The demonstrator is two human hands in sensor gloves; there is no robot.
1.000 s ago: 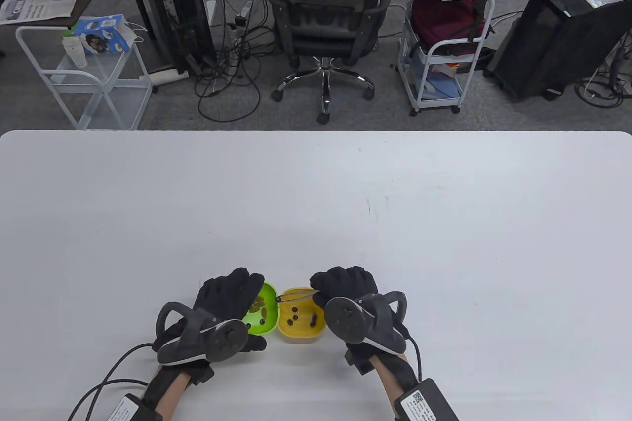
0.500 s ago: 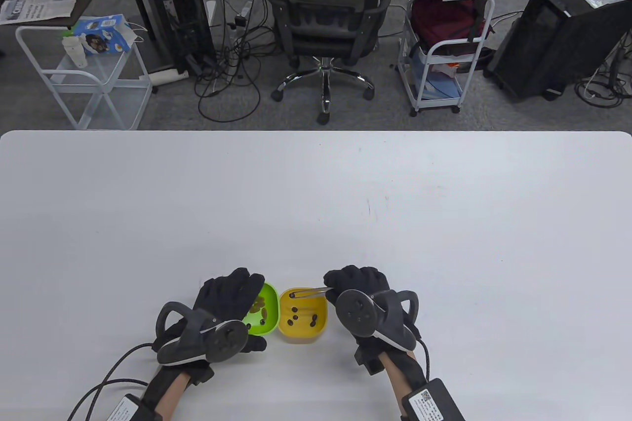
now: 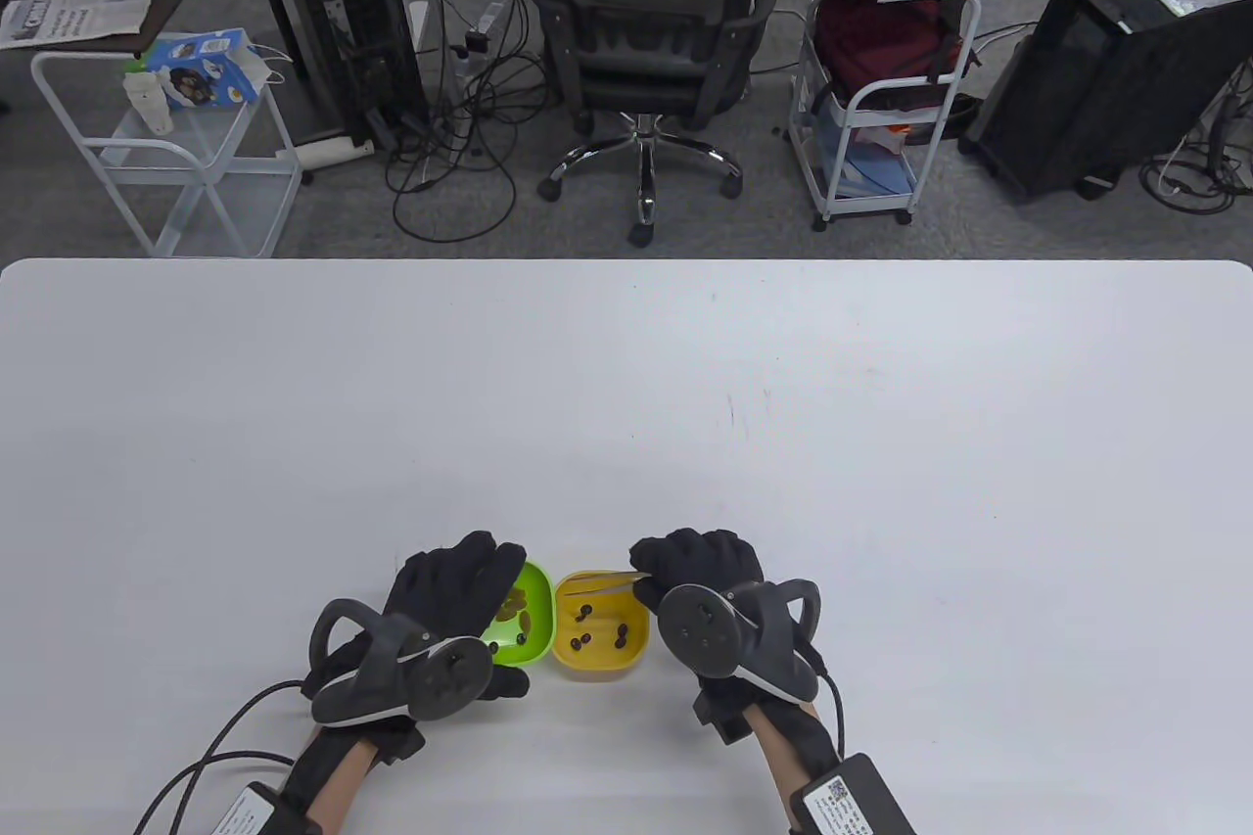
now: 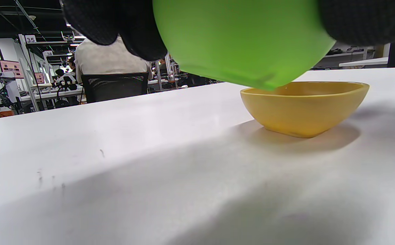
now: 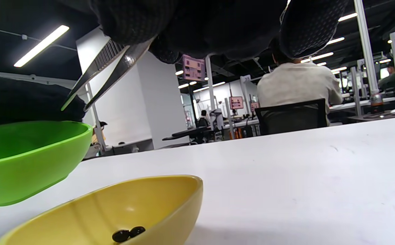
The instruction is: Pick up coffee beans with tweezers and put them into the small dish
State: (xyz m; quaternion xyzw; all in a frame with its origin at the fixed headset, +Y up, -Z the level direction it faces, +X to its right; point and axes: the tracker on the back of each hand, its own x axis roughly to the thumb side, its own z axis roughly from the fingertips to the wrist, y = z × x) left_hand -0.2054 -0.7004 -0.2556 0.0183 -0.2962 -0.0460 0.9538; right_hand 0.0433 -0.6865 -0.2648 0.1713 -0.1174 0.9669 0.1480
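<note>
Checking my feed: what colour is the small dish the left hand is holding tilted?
Bright green dish, gripped by the left hand; clearest in the left wrist view.

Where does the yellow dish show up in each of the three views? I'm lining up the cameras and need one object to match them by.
Table view: yellow dish sits bottom centre, between the two hands.
Left wrist view: right of centre, resting on the white table.
Right wrist view: bottom left corner, two beans visible inside.
Shared landmark: the green dish, directly beside it in every view.

- Two dishes sit side by side near the worktop [image 3: 626, 404] front edge.
- Left dish [image 3: 533, 625] tilted, lifted; right dish [image 3: 599, 657] holds coffee beans [image 3: 585, 614].
- Tweezers [image 3: 602, 584] above right dish.
</note>
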